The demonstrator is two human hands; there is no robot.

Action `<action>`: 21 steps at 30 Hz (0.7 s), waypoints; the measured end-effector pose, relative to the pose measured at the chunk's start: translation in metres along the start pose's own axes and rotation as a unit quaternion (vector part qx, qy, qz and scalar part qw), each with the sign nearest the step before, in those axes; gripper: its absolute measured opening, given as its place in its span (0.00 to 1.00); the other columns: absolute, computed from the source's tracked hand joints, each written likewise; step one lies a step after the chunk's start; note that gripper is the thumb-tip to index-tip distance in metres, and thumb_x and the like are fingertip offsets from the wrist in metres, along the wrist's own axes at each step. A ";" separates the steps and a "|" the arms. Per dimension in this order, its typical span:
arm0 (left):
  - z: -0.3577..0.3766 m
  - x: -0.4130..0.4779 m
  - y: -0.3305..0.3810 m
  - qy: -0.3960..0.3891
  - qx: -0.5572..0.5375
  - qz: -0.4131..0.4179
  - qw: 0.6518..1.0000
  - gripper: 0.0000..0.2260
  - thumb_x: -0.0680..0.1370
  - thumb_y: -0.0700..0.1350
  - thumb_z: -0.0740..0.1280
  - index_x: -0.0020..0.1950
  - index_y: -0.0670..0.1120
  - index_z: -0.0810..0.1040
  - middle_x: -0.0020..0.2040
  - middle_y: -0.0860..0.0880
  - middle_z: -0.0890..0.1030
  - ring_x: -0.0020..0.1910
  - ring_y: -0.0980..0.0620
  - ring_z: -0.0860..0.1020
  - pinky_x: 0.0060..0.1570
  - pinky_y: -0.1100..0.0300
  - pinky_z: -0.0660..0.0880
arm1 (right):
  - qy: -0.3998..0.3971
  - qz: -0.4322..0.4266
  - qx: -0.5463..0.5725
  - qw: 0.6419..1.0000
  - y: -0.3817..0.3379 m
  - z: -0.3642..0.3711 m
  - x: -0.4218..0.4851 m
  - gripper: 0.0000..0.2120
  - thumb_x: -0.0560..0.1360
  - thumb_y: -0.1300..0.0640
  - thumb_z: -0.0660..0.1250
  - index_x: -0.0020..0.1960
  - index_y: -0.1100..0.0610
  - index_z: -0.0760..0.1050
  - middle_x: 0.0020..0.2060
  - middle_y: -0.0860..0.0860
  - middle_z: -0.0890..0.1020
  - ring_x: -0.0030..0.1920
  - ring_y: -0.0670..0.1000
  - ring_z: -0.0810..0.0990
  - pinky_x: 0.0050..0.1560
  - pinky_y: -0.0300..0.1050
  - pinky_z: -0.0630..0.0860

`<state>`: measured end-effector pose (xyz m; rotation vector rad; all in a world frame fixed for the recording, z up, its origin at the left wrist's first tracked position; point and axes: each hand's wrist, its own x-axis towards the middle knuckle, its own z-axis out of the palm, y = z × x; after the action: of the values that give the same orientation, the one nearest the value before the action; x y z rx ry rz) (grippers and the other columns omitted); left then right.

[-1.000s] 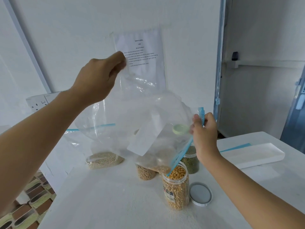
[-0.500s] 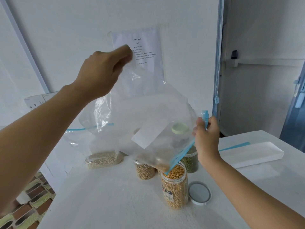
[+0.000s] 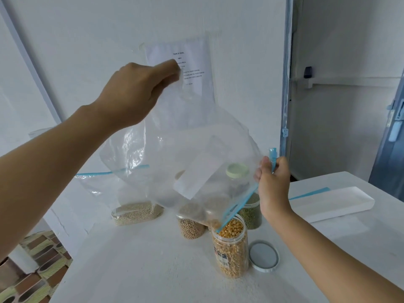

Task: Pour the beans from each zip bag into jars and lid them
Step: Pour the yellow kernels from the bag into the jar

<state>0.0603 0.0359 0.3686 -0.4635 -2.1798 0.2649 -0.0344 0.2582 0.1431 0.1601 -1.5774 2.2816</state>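
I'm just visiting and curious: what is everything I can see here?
yellow-bean jar: one, clear, open, table front.
held zip bag: one, clear, blue zip, tipped over yellow-bean jar.
loose lid: one, white, right of that jar.
tan-bean jar: one, clear, behind-left.
green-bean jar: one, clear, behind-right.
other zip bag: one, clear, pale beans, back left.
tray: one, white, right.
paper sheet: one, white, on wall.
left hand: pinches held zip bag's corner.
right hand: grips its zip end.

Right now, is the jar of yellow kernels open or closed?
Open. The jar of yellow kernels has no lid; a corner of the zip bag reaches its mouth, and a white lid lies beside it.
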 end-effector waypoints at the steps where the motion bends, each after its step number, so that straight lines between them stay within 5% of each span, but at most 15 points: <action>1: 0.000 0.000 0.001 -0.006 0.007 0.002 1.000 0.19 0.84 0.56 0.50 0.58 0.44 0.73 0.32 0.43 0.73 0.30 0.35 0.69 0.33 0.46 0.74 | -0.002 -0.003 0.002 1.000 -0.001 0.001 0.000 0.12 0.86 0.56 0.59 0.44 0.55 0.63 0.35 0.51 0.69 0.31 0.44 0.68 0.37 0.41 0.69; 7: 0.005 -0.005 -0.005 -0.010 -0.006 -0.007 1.000 0.17 0.85 0.55 0.51 0.58 0.45 0.73 0.34 0.43 0.76 0.31 0.35 0.72 0.35 0.41 0.76 | -0.009 -0.006 -0.008 1.000 -0.002 0.002 0.000 0.09 0.86 0.55 0.59 0.49 0.58 0.65 0.35 0.51 0.70 0.29 0.43 0.68 0.35 0.39 0.71; 11: 0.008 -0.014 -0.003 -0.031 0.010 0.060 0.998 0.22 0.86 0.60 0.49 0.61 0.46 0.74 0.39 0.42 0.80 0.33 0.35 0.74 0.34 0.46 0.76 | -0.007 -0.011 -0.009 1.000 -0.002 0.002 0.002 0.09 0.86 0.55 0.59 0.49 0.58 0.65 0.34 0.50 0.71 0.28 0.41 0.68 0.36 0.41 0.71; 18: 0.009 -0.012 -0.007 0.002 -0.026 0.014 1.000 0.16 0.86 0.55 0.54 0.59 0.45 0.75 0.36 0.47 0.76 0.32 0.38 0.69 0.35 0.46 0.75 | -0.012 -0.031 -0.008 0.999 -0.004 0.003 0.003 0.11 0.86 0.57 0.59 0.45 0.55 0.63 0.34 0.50 0.70 0.28 0.41 0.68 0.34 0.37 0.70; 21: 0.004 -0.007 -0.011 -0.049 -0.114 -0.046 0.991 0.20 0.81 0.62 0.64 0.60 0.47 0.73 0.36 0.46 0.78 0.33 0.46 0.72 0.42 0.55 0.75 | -0.010 -0.024 0.008 1.000 -0.002 0.003 0.003 0.13 0.86 0.58 0.58 0.43 0.54 0.61 0.33 0.49 0.69 0.28 0.41 0.67 0.34 0.38 0.68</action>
<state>0.0586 0.0226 0.3649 -0.4847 -2.3317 -0.0134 -0.0368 0.2573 0.1472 0.2236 -1.5483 2.2626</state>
